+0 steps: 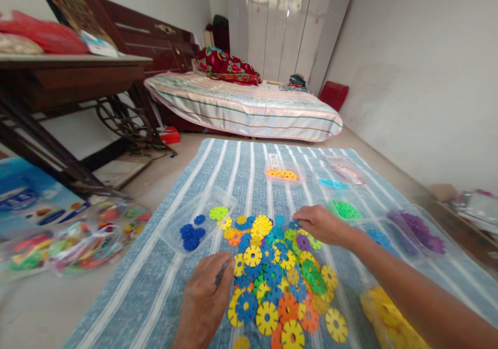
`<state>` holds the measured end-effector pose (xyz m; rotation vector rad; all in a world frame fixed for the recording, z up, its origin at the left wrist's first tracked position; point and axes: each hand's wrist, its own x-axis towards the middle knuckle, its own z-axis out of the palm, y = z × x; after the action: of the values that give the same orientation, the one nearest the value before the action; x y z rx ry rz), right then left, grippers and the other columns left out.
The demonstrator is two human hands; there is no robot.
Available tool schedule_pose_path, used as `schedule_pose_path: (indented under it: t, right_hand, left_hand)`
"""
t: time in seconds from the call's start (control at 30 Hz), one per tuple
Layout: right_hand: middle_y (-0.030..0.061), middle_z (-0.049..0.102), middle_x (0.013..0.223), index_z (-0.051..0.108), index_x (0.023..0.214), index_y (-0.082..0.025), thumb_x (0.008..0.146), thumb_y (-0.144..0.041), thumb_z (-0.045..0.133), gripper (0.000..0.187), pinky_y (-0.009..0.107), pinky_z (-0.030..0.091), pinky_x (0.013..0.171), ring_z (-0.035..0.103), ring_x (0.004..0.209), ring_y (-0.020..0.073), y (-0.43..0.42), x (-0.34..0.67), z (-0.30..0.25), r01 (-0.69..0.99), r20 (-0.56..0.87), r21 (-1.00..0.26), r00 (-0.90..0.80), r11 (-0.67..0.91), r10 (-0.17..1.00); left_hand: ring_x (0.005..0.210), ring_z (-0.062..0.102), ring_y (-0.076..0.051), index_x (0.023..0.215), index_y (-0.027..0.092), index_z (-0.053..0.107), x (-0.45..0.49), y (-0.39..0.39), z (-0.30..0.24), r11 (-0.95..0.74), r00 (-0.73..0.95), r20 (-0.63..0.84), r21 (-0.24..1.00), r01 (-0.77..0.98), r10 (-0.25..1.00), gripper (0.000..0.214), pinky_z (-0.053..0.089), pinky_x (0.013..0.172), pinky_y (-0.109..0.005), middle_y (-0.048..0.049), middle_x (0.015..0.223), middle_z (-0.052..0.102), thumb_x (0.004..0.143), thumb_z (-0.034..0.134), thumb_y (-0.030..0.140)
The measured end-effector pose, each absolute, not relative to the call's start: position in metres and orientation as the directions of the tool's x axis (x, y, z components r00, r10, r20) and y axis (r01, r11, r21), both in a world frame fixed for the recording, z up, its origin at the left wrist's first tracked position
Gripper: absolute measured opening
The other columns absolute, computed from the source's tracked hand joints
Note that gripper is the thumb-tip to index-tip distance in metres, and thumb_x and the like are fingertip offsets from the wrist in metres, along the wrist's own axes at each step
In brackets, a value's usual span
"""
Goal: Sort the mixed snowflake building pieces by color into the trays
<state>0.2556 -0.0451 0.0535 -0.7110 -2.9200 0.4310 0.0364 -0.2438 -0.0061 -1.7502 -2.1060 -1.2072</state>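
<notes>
A pile of slotted plastic flower discs [273, 274] in yellow, blue, orange and green lies on the striped cloth. At its left edge, my left hand [206, 294] is closed, with a dark bluish disc [220, 275] showing edge-on between thumb and forefinger. My right hand [319, 224] pinches at the far right edge of the pile, its fingertips on a blue disc [294, 224] that they partly hide. Beyond my left hand, a clear box [169, 232] holds dark blue discs [191, 235] and a lime green one [218, 213].
Clear boxes hold orange discs [282, 175], light blue discs [332, 183], green discs [345, 209] and purple discs [420, 232]. Yellow discs [389, 318] fill a container below my right forearm. Bagged pieces [85, 242] lie left of the cloth [155, 276]. A bed [249, 110] stands behind.
</notes>
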Motion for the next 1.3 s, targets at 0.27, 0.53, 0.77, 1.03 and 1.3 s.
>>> schedule_pose_path:
  t: [0.27, 0.53, 0.77, 1.03, 1.3]
  right_hand:
    - [0.0025, 0.070, 0.078, 0.069, 0.081, -0.022, 0.078, -0.015, 0.042, 0.028, 0.024, 0.044, 0.069, 0.063, 0.075, 0.0163, -0.036, 0.376, 0.097, 0.699, -0.216, -0.207, -0.715, 0.685, 0.665]
    - [0.0063, 0.068, 0.095, 0.066, 0.098, -0.022, 0.082, -0.027, 0.047, 0.026, 0.027, 0.043, 0.072, 0.062, 0.084, 0.0183, -0.048, 0.322, 0.074, 0.681, -0.136, -0.188, -0.732, 0.708, 0.668]
    - [0.0118, 0.064, 0.105, 0.064, 0.102, -0.018, 0.071, -0.049, 0.059, 0.044, 0.032, 0.045, 0.073, 0.060, 0.094, 0.0261, -0.053, 0.200, 0.051, 0.664, -0.266, -0.130, -0.739, 0.736, 0.619]
    - [0.0154, 0.061, 0.106, 0.066, 0.102, -0.016, 0.063, -0.057, 0.062, 0.057, 0.036, 0.048, 0.073, 0.061, 0.092, 0.0293, -0.059, 0.181, 0.051, 0.685, -0.356, -0.074, -0.697, 0.724, 0.623]
    - [0.0077, 0.068, 0.094, 0.070, 0.086, -0.019, 0.062, -0.044, 0.069, 0.035, 0.028, 0.046, 0.064, 0.062, 0.084, 0.0229, -0.059, 0.171, 0.051, 0.680, -0.382, -0.137, -0.708, 0.721, 0.595]
  left_hand:
    - [0.078, 0.067, -0.015, 0.087, 0.022, 0.065, 0.038, -0.240, -0.017, 0.016, -0.348, 0.515, 0.543, 0.840, 0.784, 0.021, 0.055, 0.077, -0.028, -0.0011, 0.086, 0.070, 0.083, 0.050, 0.037]
    - [0.080, 0.067, -0.016, 0.087, 0.022, 0.065, 0.043, -0.236, -0.019, 0.020, -0.348, 0.475, 0.568, 0.822, 0.808, 0.022, 0.055, 0.075, -0.027, -0.0017, 0.088, 0.070, 0.082, 0.051, 0.039]
    - [0.080, 0.066, -0.015, 0.086, 0.022, 0.065, 0.042, -0.239, -0.023, 0.014, -0.342, 0.476, 0.567, 0.824, 0.811, 0.019, 0.055, 0.074, -0.027, -0.0015, 0.086, 0.070, 0.083, 0.050, 0.034]
    - [0.079, 0.066, -0.016, 0.085, 0.022, 0.064, 0.041, -0.237, -0.021, 0.012, -0.342, 0.471, 0.575, 0.818, 0.813, 0.021, 0.055, 0.074, -0.027, -0.0018, 0.085, 0.069, 0.082, 0.050, 0.037]
    - [0.075, 0.067, -0.015, 0.085, 0.024, 0.064, 0.035, -0.236, -0.024, -0.005, -0.322, 0.491, 0.554, 0.832, 0.809, 0.022, 0.055, 0.071, -0.024, -0.0006, 0.085, 0.070, 0.082, 0.050, 0.039]
